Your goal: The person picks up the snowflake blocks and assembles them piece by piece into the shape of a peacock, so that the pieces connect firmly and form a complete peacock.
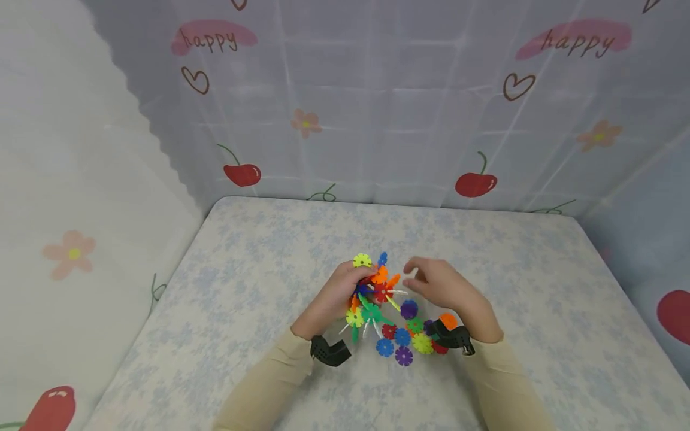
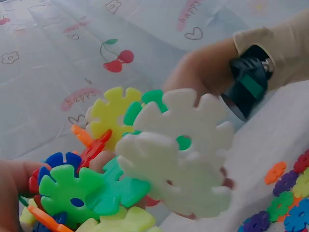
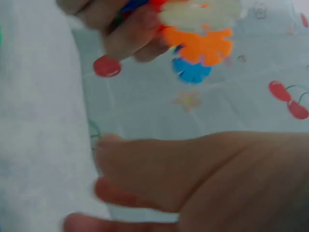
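My left hand grips a cluster of interlocked plastic snowflake discs above the table. Green, yellow, orange, red, blue and white discs jut from it at many angles. Seen from the left wrist, two white discs stand out at the near side, beside a green disc. To the right of the cluster, my right hand hovers apart from it with bent fingers. The right wrist view shows its thumb and fingers spread, with nothing visible between them.
Loose snowflake discs in several colours lie in a group on the table below and between the hands. The patterned tabletop meets a printed curtain at the back, with more printed cloth on both sides.
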Demonstrator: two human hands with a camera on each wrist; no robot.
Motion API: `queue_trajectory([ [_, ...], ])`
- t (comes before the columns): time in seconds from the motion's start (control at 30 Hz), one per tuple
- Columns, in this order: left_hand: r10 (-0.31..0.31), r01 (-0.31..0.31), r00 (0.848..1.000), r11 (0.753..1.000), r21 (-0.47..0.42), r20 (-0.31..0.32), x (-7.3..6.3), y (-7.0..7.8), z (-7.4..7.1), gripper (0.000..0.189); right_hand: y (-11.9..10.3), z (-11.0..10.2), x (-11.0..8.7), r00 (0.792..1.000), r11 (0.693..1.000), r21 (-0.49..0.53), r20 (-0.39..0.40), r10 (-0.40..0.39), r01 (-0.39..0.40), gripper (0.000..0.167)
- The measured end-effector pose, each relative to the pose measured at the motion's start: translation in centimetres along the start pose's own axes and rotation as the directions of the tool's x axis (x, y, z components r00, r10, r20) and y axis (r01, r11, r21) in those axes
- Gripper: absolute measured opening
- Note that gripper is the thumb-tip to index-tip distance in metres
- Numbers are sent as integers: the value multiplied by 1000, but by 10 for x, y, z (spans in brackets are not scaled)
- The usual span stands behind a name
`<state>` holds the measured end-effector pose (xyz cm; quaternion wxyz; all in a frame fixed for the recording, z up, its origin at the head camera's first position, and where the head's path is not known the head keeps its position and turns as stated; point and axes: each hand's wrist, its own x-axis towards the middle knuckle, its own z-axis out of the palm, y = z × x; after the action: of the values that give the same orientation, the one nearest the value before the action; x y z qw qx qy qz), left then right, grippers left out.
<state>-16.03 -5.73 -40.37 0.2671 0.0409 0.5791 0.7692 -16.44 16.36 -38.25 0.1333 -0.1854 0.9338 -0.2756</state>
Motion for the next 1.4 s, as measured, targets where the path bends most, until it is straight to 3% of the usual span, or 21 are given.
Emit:
queue_trajectory([
  [0.07,8,-15,997,996,-83,-80,1,-2,-2,20,10,12,7,982,992,-51,145,120,-114,27],
  [0.13,17,-36,990,990,-134,-140,2,-2,-3,18,17,24,13,953,983,-89,243,181,-164,27],
  [0.2,26,-52,986,987,-153,-165,3,-3,-4,18,23,33,17,942,981,-82,275,192,-176,26],
  [0.3,35,-62,986,984,-167,-161,4,-2,-4,16,29,35,20,952,993,-33,282,116,-112,30],
  [0.4,33,-54,989,987,-149,-143,4,-1,-3,16,34,25,21,979,996,86,205,-23,5,27],
  [0.47,23,-38,993,990,-136,-112,3,-1,-2,16,33,15,19,991,979,174,71,-115,101,20],
  [0.57,3,-9,998,993,-119,-55,2,1,0,18,26,2,12,972,939,265,-138,-189,220,15],
  [0.63,-5,2,1000,994,-110,-20,2,1,2,19,17,-4,7,954,923,273,-204,-220,271,17],
  [0.8,-9,14,998,998,-66,63,1,2,2,22,1,-7,0,938,927,194,-197,-284,321,18],
  [0.93,-12,17,994,999,-41,111,0,1,2,25,0,-7,-1,932,927,155,-180,-314,342,16],
  [1.07,-6,7,994,1000,-16,107,-1,-1,2,23,-1,-7,-3,930,929,124,-169,-326,348,15],
  [1.3,-27,25,996,999,31,89,1,-3,1,19,-18,-5,-9,924,938,-131,-175,-340,320,14],
  [1.4,-48,44,996,998,54,72,2,-5,0,16,-23,-2,-9,927,935,-173,-162,-338,311,14],
])
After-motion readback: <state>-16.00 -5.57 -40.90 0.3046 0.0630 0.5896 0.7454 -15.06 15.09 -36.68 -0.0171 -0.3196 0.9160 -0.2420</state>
